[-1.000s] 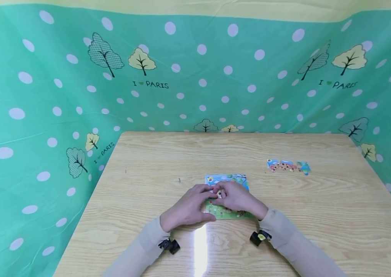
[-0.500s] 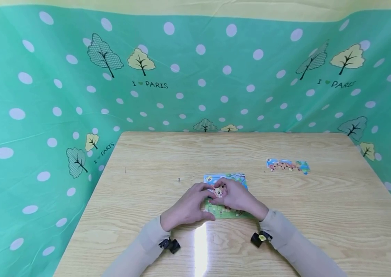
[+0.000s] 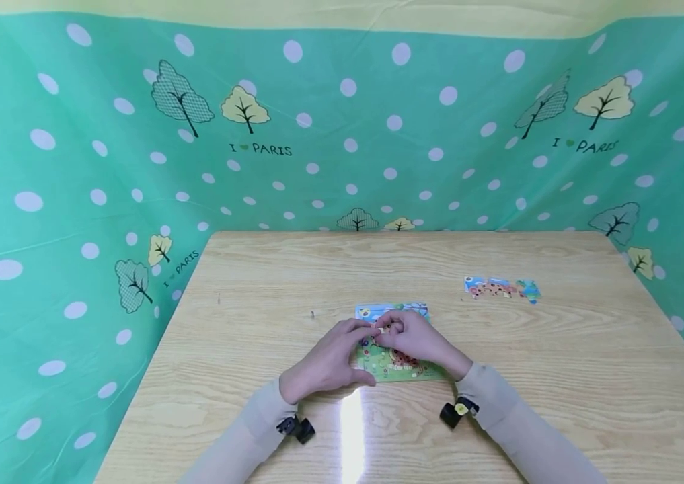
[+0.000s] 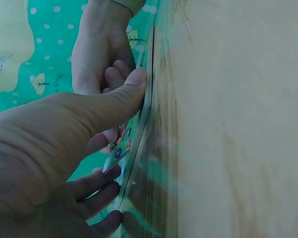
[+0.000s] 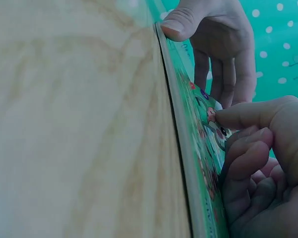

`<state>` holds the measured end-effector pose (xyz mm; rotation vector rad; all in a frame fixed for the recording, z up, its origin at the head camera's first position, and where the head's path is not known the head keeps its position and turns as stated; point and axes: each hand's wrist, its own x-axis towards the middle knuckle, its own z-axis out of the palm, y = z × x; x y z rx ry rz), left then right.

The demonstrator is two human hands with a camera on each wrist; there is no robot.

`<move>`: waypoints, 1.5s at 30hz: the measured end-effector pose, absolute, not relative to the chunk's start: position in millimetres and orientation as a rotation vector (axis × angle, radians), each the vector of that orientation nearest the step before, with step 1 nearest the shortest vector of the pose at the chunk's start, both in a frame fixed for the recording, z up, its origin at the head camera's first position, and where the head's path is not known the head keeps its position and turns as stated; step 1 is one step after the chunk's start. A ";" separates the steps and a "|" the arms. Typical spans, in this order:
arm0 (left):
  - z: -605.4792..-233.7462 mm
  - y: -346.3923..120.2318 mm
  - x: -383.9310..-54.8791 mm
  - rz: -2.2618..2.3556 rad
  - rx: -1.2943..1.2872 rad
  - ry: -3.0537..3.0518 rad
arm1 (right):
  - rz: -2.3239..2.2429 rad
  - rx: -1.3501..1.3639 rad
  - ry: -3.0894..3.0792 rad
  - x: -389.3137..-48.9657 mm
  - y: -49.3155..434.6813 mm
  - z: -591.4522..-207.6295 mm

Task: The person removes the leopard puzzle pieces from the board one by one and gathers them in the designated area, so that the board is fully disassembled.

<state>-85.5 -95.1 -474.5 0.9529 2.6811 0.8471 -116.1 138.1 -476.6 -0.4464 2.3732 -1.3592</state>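
A jigsaw puzzle board (image 3: 381, 370), green below and blue at its far edge, lies on the table between both hands. My left hand (image 3: 331, 357) rests along the board's left side with fingers spread. Its thumb (image 5: 175, 29) touches the near corner in the right wrist view. My right hand (image 3: 419, 338) reaches over the board's right half and pinches a puzzle piece (image 5: 219, 133) with a cartoon face, low over the picture. Part of the piece is hidden behind the fingers. The left fingertips are right beside the right hand's fingertips.
Joined or closely set puzzle pieces (image 3: 491, 289) lie farther back on the right, with a blue-green piece (image 3: 528, 290) at their end. The wooden table (image 3: 257, 282) ends at a green dotted curtain (image 3: 317, 148). A small dark speck (image 3: 312, 314) is left of the board.
My right hand has shifted slightly away and rightward, uncovering more of the board's lower picture. The face on its piece, turned toward the head camera before, now shows less. The left hand has hardly moved.
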 end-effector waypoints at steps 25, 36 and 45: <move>-473.6 -100.7 -83.7 0.803 0.957 2.615 | -1.445 -0.238 2.332 -122.9 163.0 -477.4; -474.6 -100.8 -82.8 0.757 0.963 2.621 | -1.439 -0.193 2.327 -124.2 178.9 -473.6; -472.5 -98.2 -82.9 0.686 1.014 2.612 | -1.402 -0.198 2.373 -124.4 190.4 -472.3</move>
